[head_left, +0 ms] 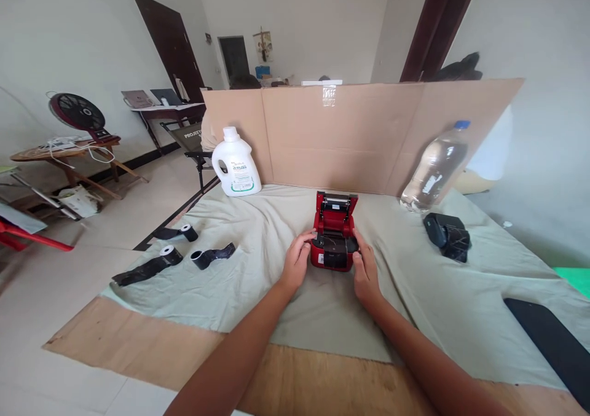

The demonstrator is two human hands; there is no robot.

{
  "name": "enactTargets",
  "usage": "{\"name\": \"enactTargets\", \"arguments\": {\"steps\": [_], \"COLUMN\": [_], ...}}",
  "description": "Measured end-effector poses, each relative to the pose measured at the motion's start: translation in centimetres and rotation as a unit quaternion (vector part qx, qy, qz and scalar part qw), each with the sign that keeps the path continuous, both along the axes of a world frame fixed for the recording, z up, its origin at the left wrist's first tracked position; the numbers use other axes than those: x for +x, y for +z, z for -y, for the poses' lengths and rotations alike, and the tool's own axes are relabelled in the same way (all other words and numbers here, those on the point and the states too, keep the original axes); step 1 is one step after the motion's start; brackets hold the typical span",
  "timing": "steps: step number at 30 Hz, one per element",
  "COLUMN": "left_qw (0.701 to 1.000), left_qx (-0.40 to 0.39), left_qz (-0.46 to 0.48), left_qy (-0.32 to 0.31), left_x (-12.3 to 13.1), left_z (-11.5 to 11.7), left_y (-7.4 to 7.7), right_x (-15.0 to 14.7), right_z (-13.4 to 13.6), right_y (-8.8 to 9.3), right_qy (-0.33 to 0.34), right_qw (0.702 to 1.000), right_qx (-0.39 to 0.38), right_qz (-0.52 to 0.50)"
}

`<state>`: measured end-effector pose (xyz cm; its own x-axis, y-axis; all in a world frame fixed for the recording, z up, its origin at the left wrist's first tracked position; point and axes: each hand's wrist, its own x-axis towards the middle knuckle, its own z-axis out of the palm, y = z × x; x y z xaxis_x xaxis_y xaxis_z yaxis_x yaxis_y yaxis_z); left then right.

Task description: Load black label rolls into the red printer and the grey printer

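Observation:
A small red receipt printer [321, 260] stands in the middle of the cloth with its lid [338, 204] raised. A black strip [335, 259] hangs over its front; the roll inside it cannot be made out clearly. My left hand [297, 259] grips the printer's left side, fingertips at its upper edge. Against the right side, my right hand [366, 270] holds it with fingers along the body. Off to the left lie several small rolls with black tails, among them one roll [171, 255] with a white core and a darker one [200, 259].
A cardboard sheet [341, 133] stands behind, with a white jug [239, 164] at left and a clear bottle [436, 167] at right. A dark device [447, 236] and a black phone-like slab [553, 342] lie on the right. The wooden table edge [138, 336] shows in front.

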<state>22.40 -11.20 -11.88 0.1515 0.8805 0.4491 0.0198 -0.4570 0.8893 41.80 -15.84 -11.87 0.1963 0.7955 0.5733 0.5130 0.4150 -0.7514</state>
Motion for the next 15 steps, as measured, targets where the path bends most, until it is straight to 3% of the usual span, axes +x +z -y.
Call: {"name": "enactTargets", "arguments": {"steps": [2,5,8,10,12,15], "left_qw": [1.0,1.0,1.0,1.0,1.0,1.0], "left_qx": [0.002,0.005,0.013,0.017,0.019,0.026], "left_qz": [0.002,0.001,-0.005,-0.01,-0.012,-0.013], "left_qy": [0.002,0.008,0.004,0.002,0.006,0.008], "left_x": [0.0,0.0,0.0,0.0,-0.1,-0.1], "left_z": [0.0,0.0,0.0,-0.1,-0.2,-0.5], "left_y": [0.0,0.1,0.1,0.1,0.0,-0.2], "right_x": [0.8,2.6,3.5,2.9,1.5,-0.9], "right_z": [-0.6,-3.1,-7.0,-9.6,-11.7,-13.3], "right_y": [1.0,3.9,7.7,9.7,10.8,11.3], "right_qy": [0.014,0.05,0.109,0.143,0.157,0.161], "right_qw": [1.0,0.998,0.97,0.913,0.836,0.753], "right_qx": [0.007,-0.026,-0.125,-0.199,-0.275,-0.36], "right_qz": [-0.013,0.016,0.177,0.328,0.448,0.527]}}
